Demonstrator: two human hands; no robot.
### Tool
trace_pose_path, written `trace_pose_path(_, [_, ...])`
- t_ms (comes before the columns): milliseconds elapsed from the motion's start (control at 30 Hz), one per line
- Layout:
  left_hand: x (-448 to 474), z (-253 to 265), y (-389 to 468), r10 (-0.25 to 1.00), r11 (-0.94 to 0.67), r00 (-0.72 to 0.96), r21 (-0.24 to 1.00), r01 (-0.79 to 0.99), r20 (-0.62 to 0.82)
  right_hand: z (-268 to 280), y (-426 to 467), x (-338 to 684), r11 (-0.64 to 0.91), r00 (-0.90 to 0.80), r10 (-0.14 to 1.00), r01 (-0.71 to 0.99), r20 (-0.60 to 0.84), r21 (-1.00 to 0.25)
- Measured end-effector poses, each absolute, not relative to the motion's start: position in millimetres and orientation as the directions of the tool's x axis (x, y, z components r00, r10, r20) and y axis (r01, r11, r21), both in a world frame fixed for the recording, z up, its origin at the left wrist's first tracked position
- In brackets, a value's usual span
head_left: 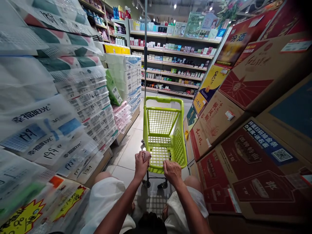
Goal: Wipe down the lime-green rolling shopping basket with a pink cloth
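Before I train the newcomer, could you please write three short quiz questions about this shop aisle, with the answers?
1. True or false: the right hand rests on the far edge of the shopping cart.
2. The stacked cardboard cartons stand: A) left of the cart B) right of the cart C) inside it
3. What stands beyond the cart, straight ahead?

Key: 1. False, it is at the near edge. 2. B. 3. Shelves of small packaged products.

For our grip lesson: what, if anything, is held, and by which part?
The right hand grips the green cart by its near rim; the left hand holds a pinkish item, exact part unclear.
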State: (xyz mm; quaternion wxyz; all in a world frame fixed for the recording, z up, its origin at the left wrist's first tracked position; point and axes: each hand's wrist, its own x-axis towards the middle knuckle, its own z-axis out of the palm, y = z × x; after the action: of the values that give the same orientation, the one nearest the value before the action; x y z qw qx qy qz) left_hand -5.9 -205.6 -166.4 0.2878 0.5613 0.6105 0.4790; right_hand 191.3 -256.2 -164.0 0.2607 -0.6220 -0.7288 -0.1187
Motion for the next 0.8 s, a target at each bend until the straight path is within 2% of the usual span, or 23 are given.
trace_pose_path(267, [14.3,-108.1,-92.1,0.974,0.100,-0.226,0.891,0.444,0.004,-167.6,-256.1,204.5,0.320,-0.198,0.804,0.939,0.560,-0.127])
trace_pose_path(433, [31.2,-96.6,-50.2,0.951,0.086,-0.300,0.859,0.504,0.080,-167.3,-255.2,216.6,0.335,-0.238,0.808,0.938,0.539,-0.087])
trace_pose_path(600, [30.5,-109.7,-70.0,0.947,0.020,-0.280,0.845,0.534,0.155,-171.2,-255.8,220.3,0.331,-0.222,0.809,0.937,0.545,-0.110])
trace_pose_path(800, [24.3,-133.2,-140.9,0.960,0.014,-0.256,0.898,0.440,0.110,-173.4,-261.6,227.1,0.361,-0.220,0.769,0.924,0.600,-0.124])
